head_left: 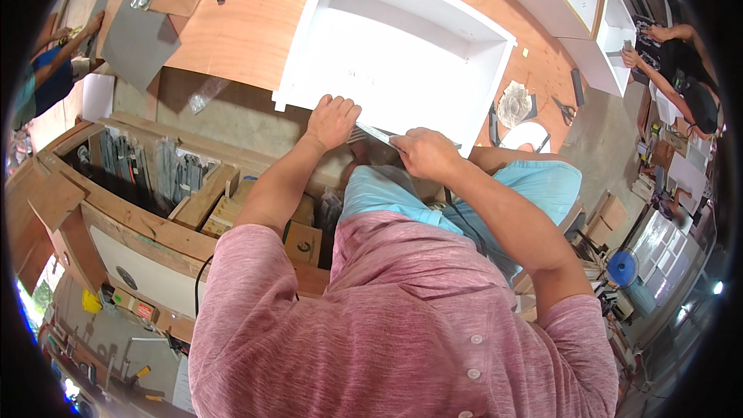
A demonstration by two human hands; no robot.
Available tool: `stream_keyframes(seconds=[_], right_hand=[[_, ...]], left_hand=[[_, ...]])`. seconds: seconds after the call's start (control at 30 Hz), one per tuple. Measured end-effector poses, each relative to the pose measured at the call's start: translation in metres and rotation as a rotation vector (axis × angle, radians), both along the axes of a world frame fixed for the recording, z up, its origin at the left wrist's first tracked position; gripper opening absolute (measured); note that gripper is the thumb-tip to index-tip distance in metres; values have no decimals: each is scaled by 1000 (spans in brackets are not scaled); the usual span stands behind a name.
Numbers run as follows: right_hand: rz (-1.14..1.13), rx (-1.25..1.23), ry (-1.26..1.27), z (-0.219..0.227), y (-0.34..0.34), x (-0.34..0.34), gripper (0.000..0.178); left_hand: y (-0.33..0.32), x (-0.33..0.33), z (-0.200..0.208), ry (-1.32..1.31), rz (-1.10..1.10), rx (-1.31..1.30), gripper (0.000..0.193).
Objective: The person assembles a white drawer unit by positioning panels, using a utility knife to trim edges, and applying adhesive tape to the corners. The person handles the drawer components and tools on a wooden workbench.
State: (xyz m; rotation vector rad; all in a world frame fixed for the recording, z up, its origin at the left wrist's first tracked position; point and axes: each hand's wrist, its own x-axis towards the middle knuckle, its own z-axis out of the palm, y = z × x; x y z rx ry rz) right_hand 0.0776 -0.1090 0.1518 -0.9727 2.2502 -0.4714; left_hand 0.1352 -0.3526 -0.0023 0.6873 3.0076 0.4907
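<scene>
A white open box (395, 11), shaped like a drawer, lies on the wooden table with its near edge toward me. My left hand (334, 121) is closed at that near edge, its fingers curled. From it a thin pale strip (374, 133) runs to my right hand (424, 152), which is closed around the strip's other end. Whether the strip is a tape or a flat rule cannot be made out. Both hands are close to the box's near side, above my lap. The fingers' undersides are hidden.
The wooden table (255, 39) bears a grey sheet (143, 42), scissors (566, 111) and crumpled clear plastic (514, 104). Right of the box stand white cabinets (576, 39), with another person's hands at them. A wooden crate (147, 220) of metal parts sits left. Someone else works far left.
</scene>
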Motion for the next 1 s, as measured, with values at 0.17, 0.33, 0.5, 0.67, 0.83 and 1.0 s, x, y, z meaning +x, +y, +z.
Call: stream_keyframes(seconds=[0.17, 0.33, 0.5, 0.67, 0.83, 1.0], right_hand=[[52, -10, 38, 3, 0, -2, 21], [28, 23, 25, 3, -2, -4, 19], [-26, -26, 42, -3, -4, -6, 17], [-25, 25, 20, -2, -5, -4, 17], [-19, 56, 25, -1, -4, 5, 18], [-22, -5, 88, -2, -2, 10, 17]], left_hand=[[2, 0, -2, 23, 17, -7, 29], [-1, -3, 8, -3, -4, 41, 39], [1, -1, 11, -30, 29, 88, 45], [5, -1, 8, -18, 57, 89, 44], [8, -1, 10, 5, 83, 53, 38], [8, -1, 8, 34, 83, 37, 35]])
